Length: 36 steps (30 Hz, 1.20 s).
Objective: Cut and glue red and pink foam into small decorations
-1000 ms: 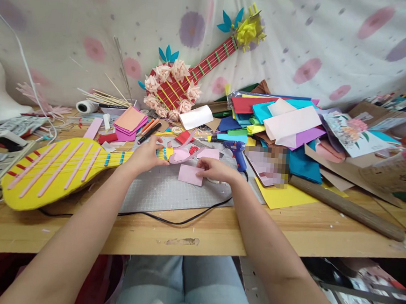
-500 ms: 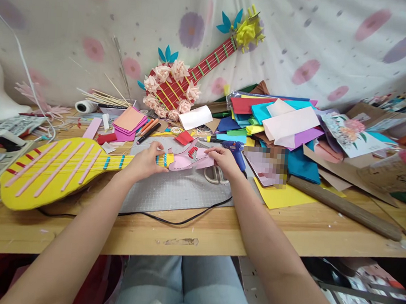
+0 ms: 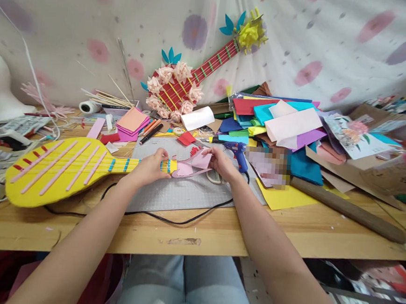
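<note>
A yellow craft lute (image 3: 59, 169) with pink strips on its round body lies at the left, its neck pointing right. My left hand (image 3: 152, 166) is closed around that neck, close to its blue frets. At the neck's right end is a pink head piece (image 3: 183, 170). My right hand (image 3: 222, 164) pinches a pink piece of paper (image 3: 202, 160) there, its right end raised. Small red strips (image 3: 193, 150) show just behind it. Partly hidden by the right hand, scissors (image 3: 215, 177) lie on the grey cutting mat (image 3: 181, 199).
A blue glue gun (image 3: 237, 154) lies right of my right hand; its black cord (image 3: 183, 222) crosses the mat. Behind leans a red craft lute (image 3: 213, 64) with paper flowers. Coloured sheets (image 3: 289, 123) are piled at the back right. A brown rod (image 3: 346, 209) lies at the right.
My right hand has tilted the pink paper upward, and fewer red strips show. My left hand stays on the neck. The whole view has shifted slightly.
</note>
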Tool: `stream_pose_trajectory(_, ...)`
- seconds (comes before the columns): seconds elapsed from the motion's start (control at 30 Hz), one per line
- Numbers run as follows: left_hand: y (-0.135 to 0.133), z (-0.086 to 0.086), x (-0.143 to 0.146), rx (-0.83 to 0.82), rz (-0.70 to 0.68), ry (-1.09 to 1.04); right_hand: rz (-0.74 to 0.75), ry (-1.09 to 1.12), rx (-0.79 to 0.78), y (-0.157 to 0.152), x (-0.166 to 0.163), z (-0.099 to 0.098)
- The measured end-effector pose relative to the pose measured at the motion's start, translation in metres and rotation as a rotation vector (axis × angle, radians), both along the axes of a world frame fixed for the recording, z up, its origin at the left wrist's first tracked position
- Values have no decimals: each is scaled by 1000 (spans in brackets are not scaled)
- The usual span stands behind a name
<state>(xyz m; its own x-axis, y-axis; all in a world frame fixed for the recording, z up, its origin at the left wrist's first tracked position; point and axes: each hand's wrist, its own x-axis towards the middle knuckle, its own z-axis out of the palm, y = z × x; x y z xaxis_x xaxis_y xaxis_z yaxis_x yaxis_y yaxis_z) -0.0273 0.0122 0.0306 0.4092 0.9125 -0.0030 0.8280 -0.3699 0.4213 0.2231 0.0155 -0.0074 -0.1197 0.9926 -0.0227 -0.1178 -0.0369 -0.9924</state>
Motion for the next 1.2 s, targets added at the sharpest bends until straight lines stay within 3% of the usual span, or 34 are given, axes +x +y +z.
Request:
stream_pose_trajectory(0.23,0,-4,0,0,4,8,-56,-92,-27,1,5,-1)
stream_pose_trajectory(0.43,2,-7,-2,3,-5,26,-87,-81,89,1,15,0)
stream_pose_trajectory(0.73,3,-7,-4,4,-10,7,-335,-546,275,-2,4,4)
stream_pose_trajectory(0.87,3,-7,-5,3,-15,16,-238,-704,266,-8,-2,5)
stream_pose_trajectory(1.0,4,-5,-3,3,-16,56,-54,-763,155,-9,-1,6)
stream_pose_trajectory(1.2,4,-2,-3,-18,-17,81,88,-821,134,-10,5,13)
